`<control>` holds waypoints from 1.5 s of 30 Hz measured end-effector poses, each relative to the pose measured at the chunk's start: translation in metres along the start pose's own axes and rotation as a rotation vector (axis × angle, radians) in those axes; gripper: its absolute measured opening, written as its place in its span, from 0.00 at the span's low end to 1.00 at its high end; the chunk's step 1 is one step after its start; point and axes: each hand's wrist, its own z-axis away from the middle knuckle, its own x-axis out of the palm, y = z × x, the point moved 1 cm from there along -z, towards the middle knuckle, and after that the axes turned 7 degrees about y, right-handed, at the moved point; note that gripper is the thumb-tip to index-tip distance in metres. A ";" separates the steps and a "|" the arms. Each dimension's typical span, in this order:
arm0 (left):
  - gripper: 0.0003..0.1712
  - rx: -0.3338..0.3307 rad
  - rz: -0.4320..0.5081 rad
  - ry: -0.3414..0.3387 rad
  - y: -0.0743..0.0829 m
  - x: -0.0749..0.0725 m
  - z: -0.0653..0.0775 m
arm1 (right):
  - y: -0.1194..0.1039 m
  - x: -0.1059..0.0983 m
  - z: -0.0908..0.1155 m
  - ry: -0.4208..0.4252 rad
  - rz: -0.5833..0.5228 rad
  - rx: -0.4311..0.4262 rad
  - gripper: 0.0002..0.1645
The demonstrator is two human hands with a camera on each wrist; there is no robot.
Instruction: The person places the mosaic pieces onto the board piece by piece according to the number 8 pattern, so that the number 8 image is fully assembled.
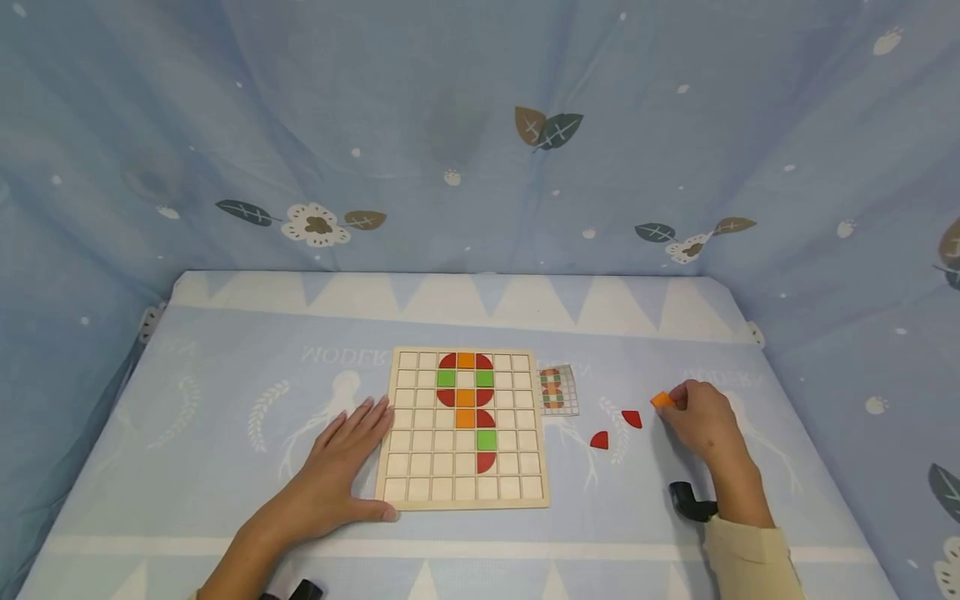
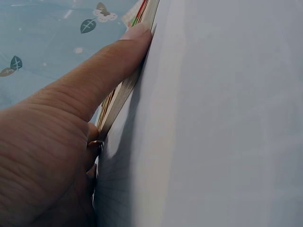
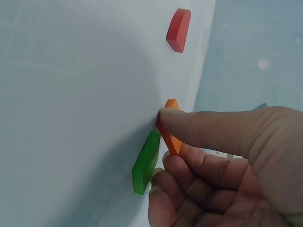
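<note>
My right hand (image 1: 703, 421) pinches an orange square tile (image 1: 662, 401) between thumb and fingers, right of the board. In the right wrist view a green tile (image 3: 146, 163) lies just by the fingertips; the hand hides it in the head view. My left hand (image 1: 335, 475) rests at the left side of the wooden grid board (image 1: 420, 487), fingers straight, its thumb touching the lower left corner. On the board sit red quarter-round tiles (image 1: 486, 462), orange squares (image 1: 465, 418) and green squares (image 1: 486, 440), forming a ring with a tail below.
A pattern card (image 1: 567, 392) lies against the board's right edge. Two red quarter-round tiles, one nearer (image 1: 600, 440) and one farther (image 1: 632, 418), lie between board and right hand. A patterned cloth (image 1: 225, 467) covers the table, and fabric walls (image 1: 450, 233) stand around it.
</note>
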 end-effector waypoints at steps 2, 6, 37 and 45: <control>0.76 0.002 0.009 0.001 0.000 0.000 0.000 | -0.001 0.001 0.002 0.026 -0.005 -0.010 0.16; 0.76 0.004 0.017 0.000 0.001 -0.001 0.001 | -0.002 0.001 0.007 0.105 -0.016 -0.078 0.09; 0.76 -0.014 0.023 -0.010 0.004 -0.003 -0.002 | -0.181 0.066 0.078 -0.142 -0.134 -0.703 0.06; 0.76 -0.007 0.017 -0.002 0.003 -0.003 -0.001 | -0.196 0.083 0.086 -0.231 -0.109 -0.805 0.07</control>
